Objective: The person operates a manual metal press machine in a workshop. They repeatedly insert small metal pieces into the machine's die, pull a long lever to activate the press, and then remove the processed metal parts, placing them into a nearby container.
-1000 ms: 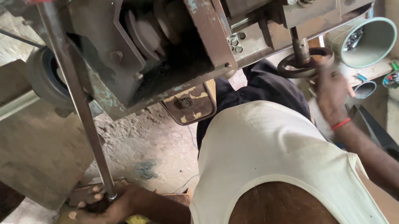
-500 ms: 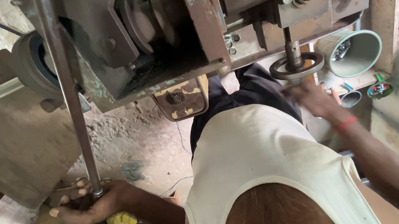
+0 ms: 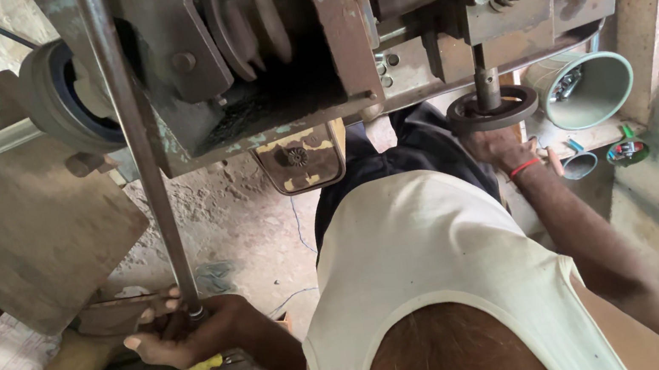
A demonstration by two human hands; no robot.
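The long metal rod [image 3: 138,152] runs from the top of the machine [image 3: 309,42] down to the floor. The left hand [image 3: 187,334] is closed around its low end. The right hand [image 3: 505,147] touches the small round wheel [image 3: 492,108] just above it; its grip cannot be seen.

Machine [image 3: 343,37] overhead, in front of person. Rod [image 3: 138,152] runs down from its left end to left hand [image 3: 196,333]. Handwheel [image 3: 492,109] under machine's right end, right hand [image 3: 500,148] just below it. Funnel [image 3: 589,90] right of handwheel.
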